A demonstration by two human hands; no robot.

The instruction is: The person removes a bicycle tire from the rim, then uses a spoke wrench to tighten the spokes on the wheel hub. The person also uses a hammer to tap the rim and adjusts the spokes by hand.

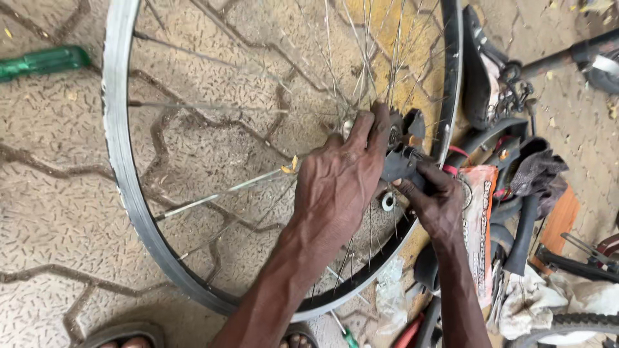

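Head view, nearest first: sandalled toes (122, 340) show at the bottom edge, and both forearms rise from there to the hub of a bare bicycle wheel (122, 167) held up over patterned paving. The left hand (338, 183) is closed over the hub (393, 136), fingers curled round it at the spoke crossing. The right hand (435, 203) pinches a dark flat tool (398, 164) against the axle (422, 154), fingers tight on it. As I judge it, the tool could slip off the small fitting and drive knuckles into the thin spokes (219, 193); a loose pale washer (388, 202) beside the hands could drop and vanish among the clutter. Just right of the wheel lie an orange packet (478, 219), rags (535, 303) and black rubber parts (522, 232), crowding the right forearm. Farther off, a saddle (480, 77) lies beyond the rim, and a green screwdriver handle (42, 62) rests far left.
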